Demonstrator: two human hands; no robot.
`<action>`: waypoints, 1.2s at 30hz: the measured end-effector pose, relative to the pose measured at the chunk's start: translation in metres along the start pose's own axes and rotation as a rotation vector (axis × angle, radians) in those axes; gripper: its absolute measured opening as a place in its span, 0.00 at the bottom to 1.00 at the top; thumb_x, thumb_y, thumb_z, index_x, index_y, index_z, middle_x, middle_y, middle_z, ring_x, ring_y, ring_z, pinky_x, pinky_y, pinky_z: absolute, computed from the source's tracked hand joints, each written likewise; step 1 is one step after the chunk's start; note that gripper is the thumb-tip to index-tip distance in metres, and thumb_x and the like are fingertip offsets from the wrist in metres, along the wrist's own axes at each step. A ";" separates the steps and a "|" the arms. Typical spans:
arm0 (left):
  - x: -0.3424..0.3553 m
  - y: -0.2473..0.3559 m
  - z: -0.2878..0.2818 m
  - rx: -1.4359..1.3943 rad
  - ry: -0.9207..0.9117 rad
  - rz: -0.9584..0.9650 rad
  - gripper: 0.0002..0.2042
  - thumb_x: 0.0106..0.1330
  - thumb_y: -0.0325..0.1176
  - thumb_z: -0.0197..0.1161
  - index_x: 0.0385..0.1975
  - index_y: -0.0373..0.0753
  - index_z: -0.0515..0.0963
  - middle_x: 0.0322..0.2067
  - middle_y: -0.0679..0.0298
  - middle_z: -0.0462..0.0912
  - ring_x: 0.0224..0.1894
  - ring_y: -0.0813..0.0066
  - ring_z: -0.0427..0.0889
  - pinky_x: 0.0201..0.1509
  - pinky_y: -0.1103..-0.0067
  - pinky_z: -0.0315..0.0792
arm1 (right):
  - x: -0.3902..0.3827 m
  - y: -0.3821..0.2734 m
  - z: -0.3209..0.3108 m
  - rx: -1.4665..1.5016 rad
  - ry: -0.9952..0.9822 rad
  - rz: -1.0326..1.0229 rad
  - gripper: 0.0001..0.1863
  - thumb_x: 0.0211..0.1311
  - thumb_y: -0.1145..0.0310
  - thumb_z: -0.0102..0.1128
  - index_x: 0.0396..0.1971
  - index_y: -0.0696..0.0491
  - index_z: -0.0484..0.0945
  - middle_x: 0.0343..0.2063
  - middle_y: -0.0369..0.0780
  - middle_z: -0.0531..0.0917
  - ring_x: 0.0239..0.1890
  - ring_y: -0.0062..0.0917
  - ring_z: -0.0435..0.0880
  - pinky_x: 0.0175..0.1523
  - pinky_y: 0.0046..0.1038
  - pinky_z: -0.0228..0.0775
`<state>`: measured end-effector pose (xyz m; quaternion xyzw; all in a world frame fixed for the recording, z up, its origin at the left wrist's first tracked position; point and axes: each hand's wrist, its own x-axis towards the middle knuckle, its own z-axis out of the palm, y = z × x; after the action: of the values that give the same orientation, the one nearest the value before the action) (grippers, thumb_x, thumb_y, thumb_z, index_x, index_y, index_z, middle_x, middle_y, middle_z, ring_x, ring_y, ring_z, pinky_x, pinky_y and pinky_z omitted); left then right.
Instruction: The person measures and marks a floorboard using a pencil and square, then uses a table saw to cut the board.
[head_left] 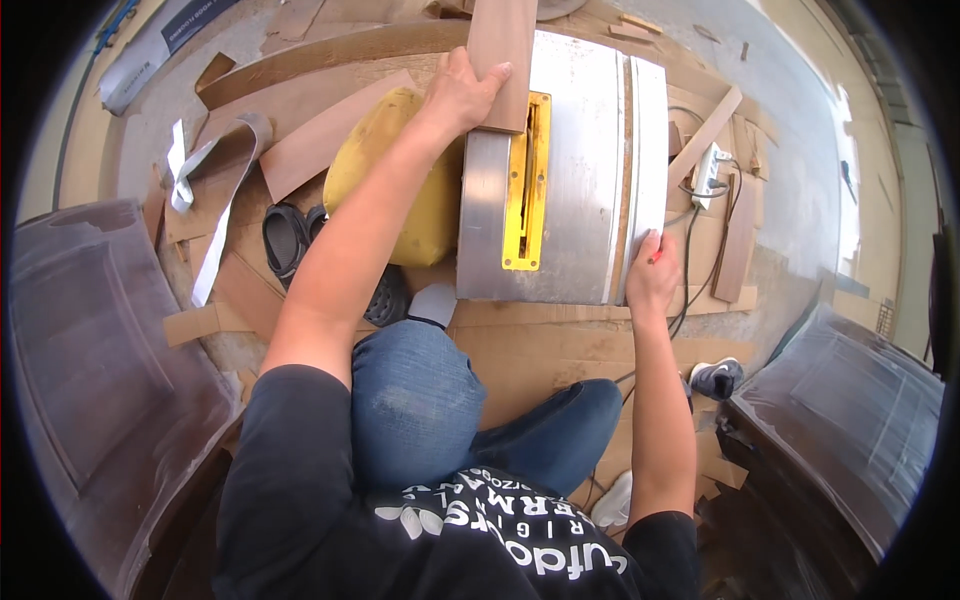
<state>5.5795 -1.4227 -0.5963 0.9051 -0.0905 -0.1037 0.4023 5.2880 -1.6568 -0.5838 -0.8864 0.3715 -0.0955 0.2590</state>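
A metal-topped table saw (585,190) stands in front of me, a yellow slotted insert (525,185) set in its top. My left hand (465,92) is closed on the left edge of a brown wood plank (502,60), thumb on its upper face. The plank lies over the saw's far left part, its near end just at the far end of the insert. At the saw's near right edge, my right hand (652,275) is closed, with a small red pencil-like stick (656,256) showing between its fingers. Most of that stick is hidden.
A yellow rounded object (425,190) stands left of the saw. A white power strip (711,175) with dark cables lies at its right. Wood offcuts (735,240), cardboard and a white curled strip (215,240) litter the floor. Plastic-wrapped furniture (110,380) flanks me on both sides.
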 end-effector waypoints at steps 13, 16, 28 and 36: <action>0.066 -0.068 -0.004 -0.146 -0.008 0.039 0.30 0.72 0.53 0.65 0.46 0.23 0.76 0.44 0.51 0.84 0.43 0.67 0.82 0.49 0.73 0.78 | 0.013 0.006 -0.023 0.151 -0.111 0.212 0.24 0.72 0.47 0.52 0.39 0.57 0.77 0.31 0.53 0.86 0.39 0.53 0.87 0.46 0.52 0.78; 0.077 -0.060 0.011 -0.101 -0.108 -0.075 0.33 0.72 0.60 0.62 0.46 0.24 0.75 0.46 0.52 0.81 0.45 0.68 0.81 0.49 0.74 0.78 | -0.005 0.036 -0.022 0.247 0.084 0.192 0.20 0.70 0.52 0.57 0.40 0.56 0.77 0.32 0.51 0.85 0.41 0.46 0.85 0.46 0.46 0.80; 0.039 -0.030 -0.001 -0.235 -0.122 -0.056 0.32 0.76 0.55 0.59 0.60 0.26 0.72 0.57 0.51 0.79 0.55 0.62 0.80 0.61 0.75 0.75 | 0.014 0.034 -0.026 0.308 -0.139 0.185 0.20 0.73 0.54 0.53 0.39 0.59 0.75 0.27 0.51 0.86 0.33 0.47 0.89 0.40 0.47 0.81; 0.038 0.013 0.021 -0.020 0.034 0.042 0.37 0.67 0.63 0.64 0.55 0.28 0.73 0.49 0.42 0.83 0.52 0.55 0.84 0.58 0.66 0.74 | 0.019 0.015 -0.030 0.297 -0.147 0.159 0.25 0.78 0.50 0.51 0.56 0.57 0.75 0.35 0.54 0.87 0.41 0.54 0.86 0.48 0.47 0.75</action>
<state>5.6097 -1.4558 -0.6052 0.9006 -0.1017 -0.0809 0.4147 5.2816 -1.6906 -0.5665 -0.8110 0.4022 -0.0633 0.4202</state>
